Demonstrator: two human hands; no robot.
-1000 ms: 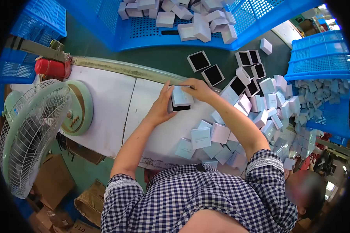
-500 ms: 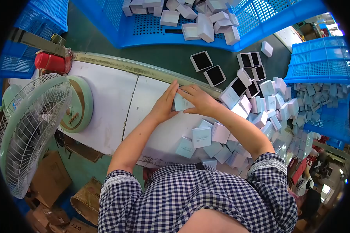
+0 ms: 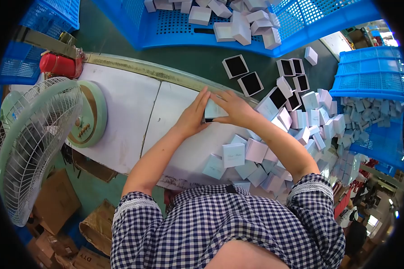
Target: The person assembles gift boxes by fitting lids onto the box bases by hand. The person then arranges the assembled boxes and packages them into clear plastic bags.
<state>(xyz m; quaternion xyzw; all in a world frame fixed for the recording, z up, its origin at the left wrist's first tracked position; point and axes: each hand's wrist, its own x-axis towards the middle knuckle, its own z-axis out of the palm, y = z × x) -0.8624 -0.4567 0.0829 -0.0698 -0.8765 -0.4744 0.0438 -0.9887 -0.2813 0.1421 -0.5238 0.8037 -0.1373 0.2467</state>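
Observation:
Between my two hands is a small white box [image 3: 213,110], resting near the back edge of the white table. My left hand [image 3: 193,115] presses against its left side, fingers together. My right hand [image 3: 235,109] lies over its right part, fingers bent across the top. A dark strip shows at the box's lower edge; the rest is hidden by my fingers. Closed boxes [image 3: 234,155] lie heaped right of my hands. Beyond the table edge stand open box bases with black inserts [image 3: 251,84].
A green fan [image 3: 36,148] stands at the left beside a red container [image 3: 58,65]. A large blue crate [image 3: 166,41] of white box parts is at the back. At the right are more blue crates [image 3: 370,71] and many small boxes. Cartons lie on the floor.
The lid, earlier tilted with the black inside showing below it, now covers more of the box. My right hand has moved from the lid's top edge to over its right part.

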